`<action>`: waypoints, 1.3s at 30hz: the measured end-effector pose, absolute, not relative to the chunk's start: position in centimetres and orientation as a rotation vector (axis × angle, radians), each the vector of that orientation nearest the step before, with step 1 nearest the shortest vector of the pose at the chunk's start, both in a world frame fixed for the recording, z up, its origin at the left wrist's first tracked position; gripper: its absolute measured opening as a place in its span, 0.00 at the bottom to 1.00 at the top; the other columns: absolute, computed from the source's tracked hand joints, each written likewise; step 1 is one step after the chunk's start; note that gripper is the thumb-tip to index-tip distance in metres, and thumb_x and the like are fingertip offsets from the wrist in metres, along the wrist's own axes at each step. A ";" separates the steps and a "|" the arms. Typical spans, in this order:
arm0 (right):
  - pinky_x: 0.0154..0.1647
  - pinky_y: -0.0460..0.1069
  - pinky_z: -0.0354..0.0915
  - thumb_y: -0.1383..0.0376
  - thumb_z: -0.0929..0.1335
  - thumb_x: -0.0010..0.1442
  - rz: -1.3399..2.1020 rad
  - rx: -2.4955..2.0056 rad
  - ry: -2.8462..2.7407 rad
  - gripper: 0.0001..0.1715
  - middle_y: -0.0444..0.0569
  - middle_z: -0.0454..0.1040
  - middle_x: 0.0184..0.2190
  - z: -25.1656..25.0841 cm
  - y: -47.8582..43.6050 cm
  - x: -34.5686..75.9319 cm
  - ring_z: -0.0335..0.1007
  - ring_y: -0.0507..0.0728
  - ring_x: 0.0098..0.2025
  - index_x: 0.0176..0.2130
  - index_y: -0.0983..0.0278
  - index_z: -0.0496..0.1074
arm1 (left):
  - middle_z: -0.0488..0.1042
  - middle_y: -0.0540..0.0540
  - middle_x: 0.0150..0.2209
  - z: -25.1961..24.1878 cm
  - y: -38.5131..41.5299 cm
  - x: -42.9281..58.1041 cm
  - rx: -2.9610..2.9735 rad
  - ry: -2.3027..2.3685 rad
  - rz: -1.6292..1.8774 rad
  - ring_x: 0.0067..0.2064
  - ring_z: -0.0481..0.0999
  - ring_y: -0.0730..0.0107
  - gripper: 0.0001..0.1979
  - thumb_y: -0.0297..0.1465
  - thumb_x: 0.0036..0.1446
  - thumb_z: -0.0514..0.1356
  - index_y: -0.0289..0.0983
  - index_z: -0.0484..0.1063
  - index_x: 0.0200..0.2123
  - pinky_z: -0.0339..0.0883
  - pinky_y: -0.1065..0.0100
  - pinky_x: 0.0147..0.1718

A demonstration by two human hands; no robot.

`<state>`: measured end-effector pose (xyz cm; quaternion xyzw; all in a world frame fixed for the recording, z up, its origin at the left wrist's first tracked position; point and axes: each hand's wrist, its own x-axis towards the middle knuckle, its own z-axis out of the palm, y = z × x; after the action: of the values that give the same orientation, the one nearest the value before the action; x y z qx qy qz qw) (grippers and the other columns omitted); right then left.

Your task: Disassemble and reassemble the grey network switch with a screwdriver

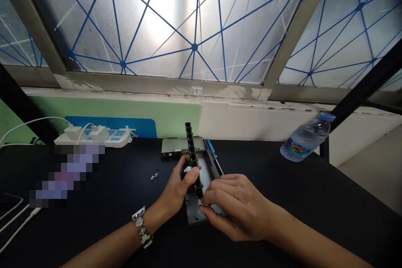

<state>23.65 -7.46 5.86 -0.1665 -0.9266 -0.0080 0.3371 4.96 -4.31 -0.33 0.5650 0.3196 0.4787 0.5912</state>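
Note:
My left hand (180,184) grips a circuit board (192,155) between thumb and fingers. The board stands nearly upright, its narrow edge with a row of dark ports facing me. At its lower end my right hand (240,207) is closed in a pinch; what lies between those fingertips is too small to make out. Below both hands lies an open grey metal case (196,213), partly hidden by them. Behind it sits a flat metal cover piece (174,145). A screwdriver with a blue handle (211,147) rests along the case's right side. Several small screws (154,176) lie left of my left hand.
On the back left of the black table (119,209) is a white power strip (117,138) with plugs and cables. A blurred-out object (67,176) lies in front of it. A water bottle (306,138) leans at the back right, near a black table frame bar (361,88).

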 end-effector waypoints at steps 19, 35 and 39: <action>0.26 0.48 0.58 0.71 0.68 0.67 -0.048 -0.472 -2.436 0.01 0.44 0.73 0.27 6.7 -7.9 23.7 0.66 0.51 0.25 0.41 0.66 0.70 | 0.71 0.45 0.43 -0.1 -4.4 5.2 1.327 0.728 1.127 0.39 0.71 0.64 0.29 0.56 0.58 0.62 0.37 0.68 0.48 0.67 0.63 0.40; 0.25 0.48 0.55 0.71 0.68 0.67 0.004 -0.468 -2.479 0.05 0.41 0.71 0.26 6.4 -8.0 23.3 0.63 0.50 0.23 0.37 0.64 0.66 | 0.71 0.46 0.44 -0.2 -4.6 5.0 1.331 0.724 1.104 0.38 0.71 0.66 0.26 0.55 0.62 0.58 0.37 0.67 0.47 0.68 0.63 0.40; 0.24 0.48 0.54 0.69 0.68 0.64 0.028 -0.478 -2.398 0.07 0.39 0.68 0.23 5.9 -8.1 23.2 0.60 0.50 0.21 0.35 0.62 0.64 | 0.71 0.45 0.44 0.0 -4.9 5.0 1.324 0.733 1.106 0.38 0.72 0.65 0.29 0.57 0.60 0.59 0.38 0.65 0.49 0.69 0.64 0.38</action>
<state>23.20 -8.13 5.86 -0.1837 -0.9218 0.0108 0.3411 5.04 -4.92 0.02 0.5694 0.3151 0.4757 0.5918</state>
